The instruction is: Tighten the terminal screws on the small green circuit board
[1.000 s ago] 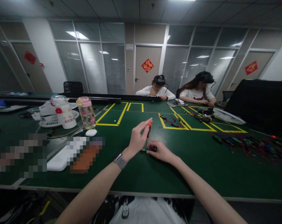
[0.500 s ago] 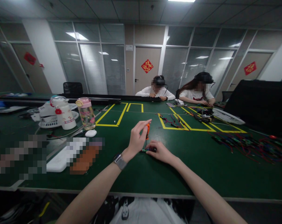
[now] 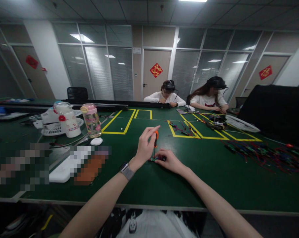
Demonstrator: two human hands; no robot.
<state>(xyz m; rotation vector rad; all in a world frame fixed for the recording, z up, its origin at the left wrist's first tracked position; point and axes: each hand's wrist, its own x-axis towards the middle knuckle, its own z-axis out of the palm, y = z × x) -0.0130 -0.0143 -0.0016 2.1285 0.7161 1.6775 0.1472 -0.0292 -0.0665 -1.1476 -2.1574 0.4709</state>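
Wearer: 2 bare forearms reach forward from the bottom edge over a white printed shirt; a wristwatch (image 3: 126,171) sits on the left wrist.
Left hand (image 3: 145,148): fingers closed around the orange handle of a small screwdriver (image 3: 155,138), held upright with its thin shaft pointing down – a firm pinch, thumb and fingertips on the handle.
Right hand (image 3: 169,161): pressed flat-fingered on a small dark component (image 3: 154,159) lying on the green table (image 3: 149,185), pinning it; the screwdriver tip meets this part just left of the fingertips.
Change: against the 2 earlier frames, almost nothing has shifted – the left fingers have curled a touch closer to the handle, and both hands sit a shade higher in frame. The steady pose suggests a screw is being turned in place, with the part not yet let go.
Left of the hands: a white oval object (image 3: 96,141), a pink-lidded clear bottle (image 3: 91,120) and a white jug (image 3: 66,119).
Right side: a tangle of red and dark wires (image 3: 263,153), well apart from the hands.
Mid table: yellow tape outlines (image 3: 126,123).
Far side: 2 seated people (image 3: 165,96) at work, their own hands on the table.
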